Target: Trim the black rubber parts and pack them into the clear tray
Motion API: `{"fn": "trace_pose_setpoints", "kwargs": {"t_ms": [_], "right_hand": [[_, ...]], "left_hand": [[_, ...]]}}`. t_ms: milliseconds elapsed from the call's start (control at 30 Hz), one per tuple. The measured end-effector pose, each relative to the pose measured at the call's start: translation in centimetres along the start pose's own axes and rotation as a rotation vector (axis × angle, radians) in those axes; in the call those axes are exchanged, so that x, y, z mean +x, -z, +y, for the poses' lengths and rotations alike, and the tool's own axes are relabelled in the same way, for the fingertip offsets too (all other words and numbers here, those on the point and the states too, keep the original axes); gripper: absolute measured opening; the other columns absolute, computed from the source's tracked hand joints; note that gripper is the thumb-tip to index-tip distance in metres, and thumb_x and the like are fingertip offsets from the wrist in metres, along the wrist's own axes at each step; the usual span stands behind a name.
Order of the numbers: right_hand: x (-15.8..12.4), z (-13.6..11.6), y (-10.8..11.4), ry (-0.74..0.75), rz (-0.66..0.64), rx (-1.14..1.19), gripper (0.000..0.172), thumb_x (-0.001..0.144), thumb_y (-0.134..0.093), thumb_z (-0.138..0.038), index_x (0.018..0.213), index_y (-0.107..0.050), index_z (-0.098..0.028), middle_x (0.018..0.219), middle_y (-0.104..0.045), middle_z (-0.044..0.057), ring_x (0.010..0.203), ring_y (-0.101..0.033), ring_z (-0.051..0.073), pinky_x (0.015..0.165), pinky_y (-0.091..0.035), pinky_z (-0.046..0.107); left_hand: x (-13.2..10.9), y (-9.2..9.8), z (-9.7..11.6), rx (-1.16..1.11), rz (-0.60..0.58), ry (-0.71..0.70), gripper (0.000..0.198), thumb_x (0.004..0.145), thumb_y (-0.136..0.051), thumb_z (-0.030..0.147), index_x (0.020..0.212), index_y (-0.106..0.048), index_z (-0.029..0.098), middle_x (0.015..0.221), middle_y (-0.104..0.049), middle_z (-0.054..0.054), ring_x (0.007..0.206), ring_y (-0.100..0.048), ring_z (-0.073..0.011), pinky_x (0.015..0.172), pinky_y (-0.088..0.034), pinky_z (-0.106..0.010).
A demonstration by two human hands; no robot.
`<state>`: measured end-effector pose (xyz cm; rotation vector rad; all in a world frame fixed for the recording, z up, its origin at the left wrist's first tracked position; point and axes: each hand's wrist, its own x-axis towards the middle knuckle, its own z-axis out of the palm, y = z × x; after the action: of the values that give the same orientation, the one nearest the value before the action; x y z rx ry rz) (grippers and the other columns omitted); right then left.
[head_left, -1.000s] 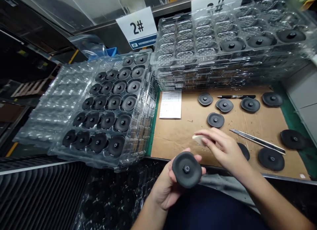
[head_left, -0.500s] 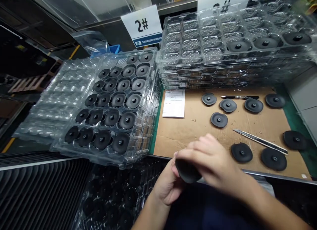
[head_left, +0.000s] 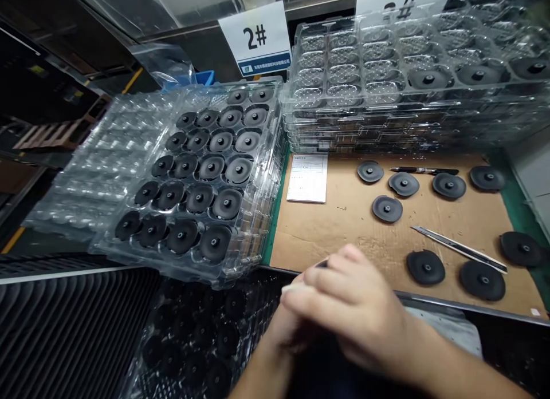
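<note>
Bare forearms [head_left: 447, 353], very dark clothing [head_left: 322, 367]

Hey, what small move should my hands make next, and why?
Perhaps lift your right hand slightly: it covers most of your left hand and leaves only a sliver of the dark piece showing, so its surface can't be checked. The white piece shows just beside your right index finger.

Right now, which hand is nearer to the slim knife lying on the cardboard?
Right. The right hand is left of the knife and closer to the person's body; the left hand is farther left, partly hidden by the right.
</note>
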<state>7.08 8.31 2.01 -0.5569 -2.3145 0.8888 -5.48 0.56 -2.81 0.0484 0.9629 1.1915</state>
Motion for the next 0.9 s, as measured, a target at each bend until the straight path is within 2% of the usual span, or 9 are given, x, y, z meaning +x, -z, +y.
{"fn": "trace_pose_setpoints", "kwargs": {"t_ms": [67,200,300,400,467,567,633,767,900], "right_hand": [[-0.6,1.9,-0.2,-0.128,0.063,0.019,0.027,0.091,-0.040,-0.015,0.104,-0.063,-0.021,0.092,-0.068,0.003,0.081,-0.059,0.015,0.072,-0.038,0.031],[-4.3,7.1,-1.9,-0.589,0.133,0.006,0.021,0.090,-0.049,-0.026,0.105,-0.065,-0.025,0.091,-0.068,0.001,0.076,-0.060,0.014,0.068,-0.044,0.027],[-7.0,8.8,-3.6,-0.673,0.113,0.039,0.021,0.089,-0.051,-0.029,0.100,-0.067,-0.021,0.090,-0.070,0.003,0.077,-0.063,0.016,0.068,-0.048,0.027],[-6.8,7.2,-3.5,-0.706,0.192,0.028,0.022,0.090,-0.049,-0.028,0.102,-0.065,-0.020,0.095,-0.069,0.004,0.074,-0.062,0.015,0.063,-0.049,0.026],[-5.1,4.7,-2.5,-0.665,0.272,0.011,0.024,0.091,-0.049,-0.027,0.112,-0.060,-0.021,0.101,-0.066,0.004,0.073,-0.060,0.014,0.063,-0.048,0.026],[-2.4,1.0,-1.4,-0.348,0.291,0.004,0.030,0.088,-0.051,-0.016,0.117,-0.057,-0.019,0.099,-0.064,0.007,0.084,-0.057,0.017,0.076,-0.046,0.032],[-1.3,-0.5,-1.2,-0.185,0.229,0.050,0.031,0.086,-0.049,-0.009,0.116,-0.056,-0.015,0.092,-0.064,0.008,0.083,-0.056,0.018,0.077,-0.045,0.033],[-0.3,-0.4,-1.3,-0.180,0.095,0.098,0.025,0.088,-0.046,-0.009,0.109,-0.057,-0.016,0.086,-0.062,0.006,0.076,-0.054,0.016,0.069,-0.045,0.030],[-0.8,0.2,-1.3,-0.124,0.207,0.011,0.027,0.088,-0.045,-0.009,0.112,-0.056,-0.011,0.089,-0.062,0.009,0.079,-0.052,0.018,0.073,-0.043,0.034]], "left_hand": [[0.1,0.2,0.1,-0.013,-0.045,0.022,0.050,0.057,-0.079,0.046,0.097,-0.069,0.018,0.095,-0.069,-0.006,0.095,-0.063,-0.0277,0.084,-0.049,-0.037],[0.0,0.8,0.8,-0.087,-0.155,0.096,0.064,0.056,-0.077,0.049,0.111,-0.063,0.021,0.110,-0.066,-0.009,0.096,-0.065,-0.0282,0.083,-0.050,-0.035],[0.1,0.9,1.0,-0.134,-0.193,0.110,0.064,0.057,-0.076,0.048,0.115,-0.061,0.023,0.112,-0.065,-0.007,0.098,-0.064,-0.0274,0.083,-0.050,-0.033],[0.4,0.7,0.9,-0.134,-0.184,0.107,0.064,0.058,-0.077,0.045,0.116,-0.060,0.025,0.115,-0.063,-0.007,0.099,-0.064,-0.0270,0.085,-0.050,-0.034],[0.6,0.5,0.9,-0.112,-0.153,0.077,0.061,0.059,-0.078,0.042,0.115,-0.061,0.024,0.116,-0.063,-0.007,0.100,-0.063,-0.0265,0.087,-0.049,-0.035],[0.8,0.2,1.1,-0.050,-0.085,0.013,0.058,0.061,-0.078,0.039,0.114,-0.062,0.023,0.115,-0.064,-0.007,0.106,-0.059,-0.0241,0.094,-0.045,-0.034],[0.9,0.0,1.4,-0.032,-0.067,-0.018,0.059,0.060,-0.080,0.037,0.115,-0.062,0.024,0.115,-0.064,-0.007,0.107,-0.058,-0.0234,0.098,-0.042,-0.034],[0.9,-0.8,1.4,-0.030,-0.041,-0.058,0.059,0.056,-0.083,0.032,0.111,-0.063,0.025,0.112,-0.065,-0.005,0.103,-0.060,-0.0220,0.095,-0.043,-0.032],[0.7,-1.6,1.2,0.008,-0.035,-0.037,0.043,0.064,-0.079,0.027,0.105,-0.066,0.020,0.102,-0.069,-0.006,0.096,-0.063,-0.0180,0.093,-0.044,-0.028]]}}
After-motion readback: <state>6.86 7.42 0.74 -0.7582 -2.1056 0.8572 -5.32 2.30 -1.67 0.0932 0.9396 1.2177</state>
